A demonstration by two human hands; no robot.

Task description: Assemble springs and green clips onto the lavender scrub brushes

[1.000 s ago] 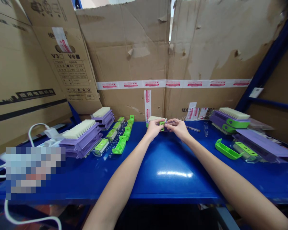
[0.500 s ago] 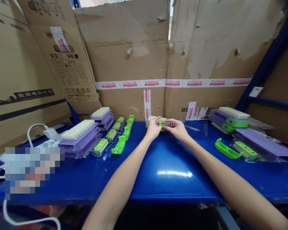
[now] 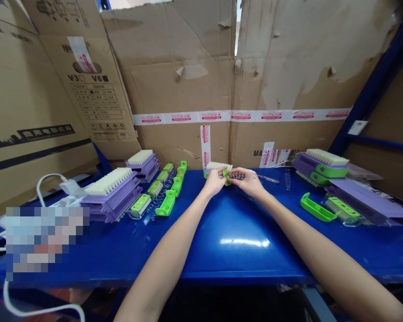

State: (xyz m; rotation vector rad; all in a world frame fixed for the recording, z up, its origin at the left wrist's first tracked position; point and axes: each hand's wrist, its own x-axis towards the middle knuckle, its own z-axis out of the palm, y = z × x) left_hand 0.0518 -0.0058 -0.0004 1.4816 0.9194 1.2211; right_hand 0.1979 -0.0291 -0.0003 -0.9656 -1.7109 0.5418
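At the middle of the bench, my left hand (image 3: 215, 181) is closed on a small green plastic piece (image 3: 226, 177). My right hand (image 3: 251, 184) pinches a coiled metal spring (image 3: 244, 175), one end of which meets the green piece or lies right against it. Fingers partly cover both parts, so I cannot tell whether they are joined. Just behind my left hand sits a block with cream bristles (image 3: 218, 166). A screwdriver with a clear handle (image 3: 269, 179) lies to the right of my right hand, and beyond it is a loose spring (image 3: 288, 179).
Purple bristled blocks (image 3: 110, 197) are stacked at left, beside a row of green-topped clear cases (image 3: 141, 205), springs and green handles (image 3: 167, 204). More purple blocks (image 3: 322, 166), a green handle (image 3: 319, 210) and a case (image 3: 344, 210) stand right. Cardboard (image 3: 184, 67) walls the back.
The green piece has turned in my left fingers and shows a narrower side. The spring in my right hand has come down from a raised angle to nearly level.
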